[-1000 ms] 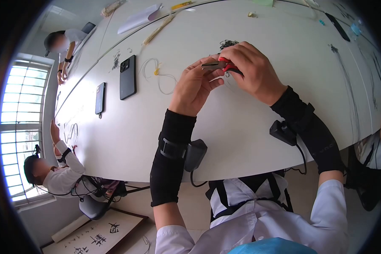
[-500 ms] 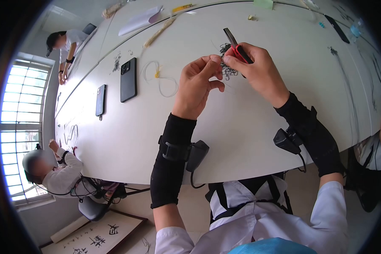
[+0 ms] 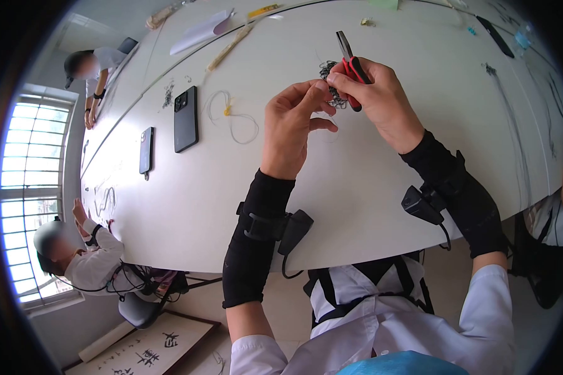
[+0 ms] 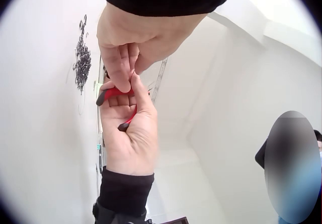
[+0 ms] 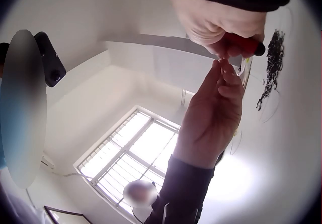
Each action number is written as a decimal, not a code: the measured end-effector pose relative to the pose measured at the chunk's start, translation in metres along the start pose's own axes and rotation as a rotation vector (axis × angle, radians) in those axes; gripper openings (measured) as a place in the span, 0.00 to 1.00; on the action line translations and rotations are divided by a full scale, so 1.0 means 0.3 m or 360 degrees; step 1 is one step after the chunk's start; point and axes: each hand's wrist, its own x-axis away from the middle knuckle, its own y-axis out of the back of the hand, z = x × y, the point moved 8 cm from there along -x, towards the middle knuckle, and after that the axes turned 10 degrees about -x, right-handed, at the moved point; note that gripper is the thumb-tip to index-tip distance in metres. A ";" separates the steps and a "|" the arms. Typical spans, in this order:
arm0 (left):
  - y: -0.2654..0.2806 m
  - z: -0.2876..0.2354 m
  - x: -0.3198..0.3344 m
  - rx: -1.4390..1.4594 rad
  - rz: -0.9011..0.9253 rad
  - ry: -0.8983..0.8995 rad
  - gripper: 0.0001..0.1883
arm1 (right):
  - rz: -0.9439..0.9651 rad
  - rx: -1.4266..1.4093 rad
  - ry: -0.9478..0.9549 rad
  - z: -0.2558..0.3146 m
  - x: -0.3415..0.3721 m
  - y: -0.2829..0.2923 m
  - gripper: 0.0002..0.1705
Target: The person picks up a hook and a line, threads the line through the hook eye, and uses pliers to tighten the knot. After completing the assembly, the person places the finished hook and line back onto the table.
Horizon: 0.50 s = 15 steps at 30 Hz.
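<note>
In the head view my right hand grips red-and-black handled pliers across its palm, their metal nose pointing away from me. Its thumb and forefinger meet the pinched thumb and forefinger of my left hand. What sits between these fingertips is too small to tell. The other left fingers are loosely bent. Just beyond and beneath the hands lies a pile of small dark wire-like pieces, partly covered by them. Both wrist views show the fingertips together, with the pliers' red handle tucked inside the right hand.
A coil of clear line with a yellow tie lies left of my hands, near a large phone and a smaller phone. Farther back are a pale stick-like bundle and paper. Other people sit along the left edge.
The pliers' nose was across the left fingertips a second ago; it has swung up and away, and the pliers now lie back in the right palm. Both hands' fingertips have come together.
</note>
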 end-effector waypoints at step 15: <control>-0.001 0.007 0.011 0.0187 -0.0081 -0.0013 0.10 | -0.0041 0.0354 0.0277 0.056 0.028 -0.014 0.11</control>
